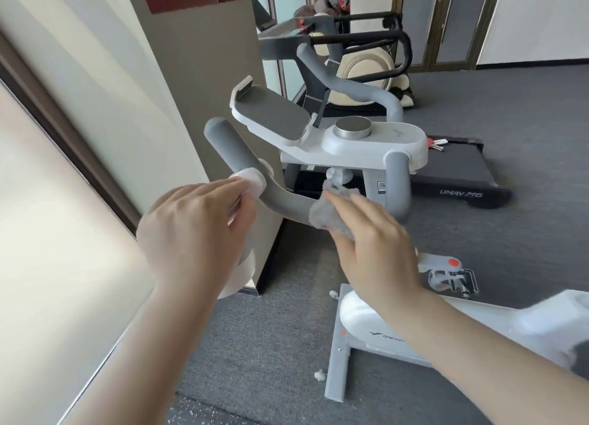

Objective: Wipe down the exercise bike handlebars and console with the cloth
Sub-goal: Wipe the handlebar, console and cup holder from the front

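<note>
Head view: my grey cloth is bunched over the near bend of the handlebar, about the middle of the frame, just below the stem. My right hand lies on top of it, fingers fairly straight and pressing the cloth down onto the bar; I cannot see my thumb, so whether that grip wraps under the tube I cannot tell. My left hand sits at nine o'clock from the cloth, fingers curled round the bar by its white collar, steadying it.

The bar's long axis here runs from the cloth toward ten o'clock, rising to the left horn's rounded end, and toward three o'clock, where it turns up into the right upright. The console, with its metal knob and the tablet tray, lies at twelve o'clock from the cloth, beyond the bar. My right hand is the nearer to it, so I judge that the wiping reach goes forward and up from here.

A treadmill lies on the carpet at two o'clock.
</note>
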